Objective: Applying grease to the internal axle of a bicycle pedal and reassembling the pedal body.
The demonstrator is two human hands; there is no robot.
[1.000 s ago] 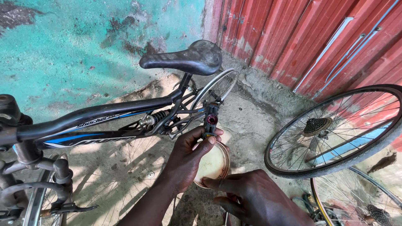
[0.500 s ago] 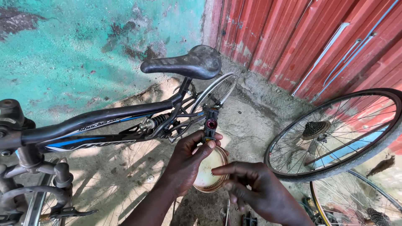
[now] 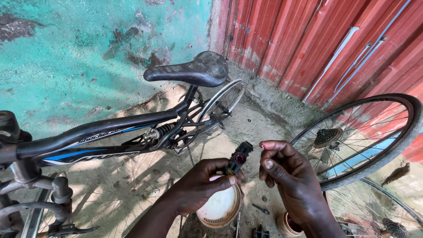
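**A:** What's the feed giving you for surfaces?

**B:** I see a flaking turquoise wall (image 3: 88, 57) meeting ribbed red metal sheeting (image 3: 317, 39), with gritty concrete ground (image 3: 246, 132) below. A bicycle (image 3: 110, 136) with a glossy black and blue frame stands on the left; its saddle (image 3: 194, 70) is black, worn and curved. On the right leans a loose spoked wheel (image 3: 357, 141) with a toothed cog cluster at its hub.

**A:** And the part in hand?

**B:** It's a small black bicycle component (image 3: 235, 162), blocky, with a round reddish face on it. It's held upright in mid-air, low in the middle of my view, above a round tub (image 3: 218, 209) with a pale pink inside.

**A:** Grip?

**B:** My left hand (image 3: 198, 187) is curled around the component's lower end, thumb pressed on its side. My right hand (image 3: 286, 176) is just beside it, fingers bent and half closed, index tip reddish; I can't tell whether it pinches anything. A small brown jar (image 3: 286, 224) sits beneath that wrist.
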